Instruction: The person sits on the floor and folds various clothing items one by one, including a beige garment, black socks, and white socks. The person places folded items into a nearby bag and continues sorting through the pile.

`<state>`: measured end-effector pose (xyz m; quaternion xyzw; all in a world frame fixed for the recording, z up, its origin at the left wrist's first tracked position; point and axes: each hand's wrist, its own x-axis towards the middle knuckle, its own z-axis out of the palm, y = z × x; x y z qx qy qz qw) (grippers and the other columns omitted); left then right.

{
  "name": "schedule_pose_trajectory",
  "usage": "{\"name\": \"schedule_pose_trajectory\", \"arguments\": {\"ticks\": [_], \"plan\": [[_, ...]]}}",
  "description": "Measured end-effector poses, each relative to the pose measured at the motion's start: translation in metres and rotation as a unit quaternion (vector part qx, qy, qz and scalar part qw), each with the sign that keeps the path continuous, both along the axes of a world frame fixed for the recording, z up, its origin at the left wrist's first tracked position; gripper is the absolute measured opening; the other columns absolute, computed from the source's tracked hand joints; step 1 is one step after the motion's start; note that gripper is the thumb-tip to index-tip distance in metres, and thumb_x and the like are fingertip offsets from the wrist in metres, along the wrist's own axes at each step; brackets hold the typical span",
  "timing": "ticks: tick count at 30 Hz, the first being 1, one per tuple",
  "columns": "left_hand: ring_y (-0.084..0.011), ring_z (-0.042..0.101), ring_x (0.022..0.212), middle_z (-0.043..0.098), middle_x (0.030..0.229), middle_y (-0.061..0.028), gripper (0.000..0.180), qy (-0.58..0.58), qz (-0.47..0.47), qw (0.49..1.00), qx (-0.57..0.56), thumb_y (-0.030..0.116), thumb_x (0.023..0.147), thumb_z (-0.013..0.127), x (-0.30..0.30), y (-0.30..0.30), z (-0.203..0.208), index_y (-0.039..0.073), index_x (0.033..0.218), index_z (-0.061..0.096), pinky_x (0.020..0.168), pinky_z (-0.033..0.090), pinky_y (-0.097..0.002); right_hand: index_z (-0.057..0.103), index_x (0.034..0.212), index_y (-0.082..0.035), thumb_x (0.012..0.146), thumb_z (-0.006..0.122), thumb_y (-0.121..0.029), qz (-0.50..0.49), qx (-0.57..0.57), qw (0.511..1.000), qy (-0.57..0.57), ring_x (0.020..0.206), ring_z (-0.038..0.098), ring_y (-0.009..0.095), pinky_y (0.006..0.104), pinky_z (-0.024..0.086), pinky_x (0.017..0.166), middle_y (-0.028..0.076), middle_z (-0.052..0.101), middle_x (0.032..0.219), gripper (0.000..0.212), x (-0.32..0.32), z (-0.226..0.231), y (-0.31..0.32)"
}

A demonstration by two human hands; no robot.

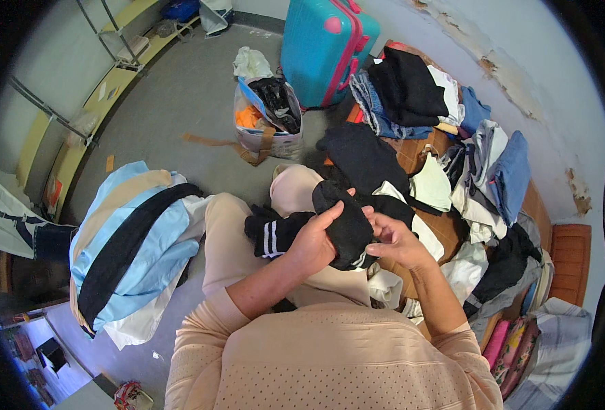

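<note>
Above my lap I hold a black sock (343,229), folded or bunched, with a bit of white at its lower edge. My left hand (314,239) is closed round its left side, thumb on top. My right hand (397,240) pinches its right edge, with the fingertips bent in. Another black sock with two white stripes (280,236) lies across my thighs beside my left hand. Just past my right hand, black and white clothes (393,205) lie at the near edge of a wooden surface.
Folded jeans and dark clothes (405,89), a cream bra (430,183) and more garments cover the wooden surface (412,152) at right. A turquoise suitcase (316,51) stands ahead, near a stuffed bag (268,116). Light blue, black and beige clothes (138,246) are heaped at left.
</note>
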<state>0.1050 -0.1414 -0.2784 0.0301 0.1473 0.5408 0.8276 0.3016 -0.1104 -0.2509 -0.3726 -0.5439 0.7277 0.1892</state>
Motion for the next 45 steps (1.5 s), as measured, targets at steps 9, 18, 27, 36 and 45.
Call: {"name": "schedule_pose_trajectory", "arguments": {"ticks": [9,18,27,36,45], "plan": [[-0.031,0.05,0.119,0.052,0.128,-0.0169,0.044,0.027,-0.055,0.994,-0.089,0.034,0.098,0.041,-0.013,0.008,0.005,0.005,0.131,0.043,0.102,0.039,-0.0448,0.063,0.079,-0.004,0.084,0.064,-0.004,-0.039,0.009,0.997,-0.06,0.062,0.038,0.0,0.0187,0.03,0.053,-0.012,0.041,0.064,0.005,0.019,0.014,0.004],[-0.0287,0.058,0.107,0.059,0.117,-0.0165,0.039,0.067,0.077,0.992,-0.069,0.032,0.096,0.045,-0.023,0.022,0.026,0.003,0.122,0.051,0.096,0.045,-0.044,0.061,0.098,-0.001,0.088,0.06,-0.007,-0.099,0.165,0.981,-0.028,0.079,0.056,0.01,0.0225,0.047,0.073,0.003,0.06,0.093,0.012,-0.006,0.055,-0.003],[-0.0401,0.028,0.134,0.035,0.142,-0.0209,0.047,0.779,0.14,0.314,0.524,0.031,0.072,0.071,-0.009,-0.017,0.083,-0.003,0.103,0.059,0.104,0.024,-0.0569,0.041,0.129,0.002,0.076,0.074,-0.032,-0.152,-0.051,0.965,0.207,0.106,0.056,0.02,0.0338,0.046,0.091,0.012,0.054,0.119,0.07,-0.038,0.079,-0.009],[-0.0254,0.047,0.121,0.051,0.13,-0.0129,0.071,0.626,0.121,0.607,0.475,0.03,0.071,0.077,-0.06,-0.008,0.065,0.004,0.13,0.047,0.101,0.034,-0.0354,0.061,0.105,0.003,0.09,0.058,-0.009,0.025,-0.013,0.999,-0.037,0.057,0.056,0.008,0.0224,0.047,0.051,0.004,0.063,0.077,0.02,-0.025,0.08,-0.003],[-0.0115,0.057,0.085,0.064,0.09,-0.002,0.029,0.51,-0.167,0.735,0.414,0.015,0.074,0.076,-0.088,0.02,0.013,-0.001,0.096,0.066,0.077,0.043,-0.0269,0.061,0.108,0.005,0.09,0.056,-0.005,0.086,-0.015,0.996,-0.014,0.059,0.06,0.011,0.023,0.05,0.049,0.009,0.065,0.081,0.021,-0.004,0.088,0.019]]}}
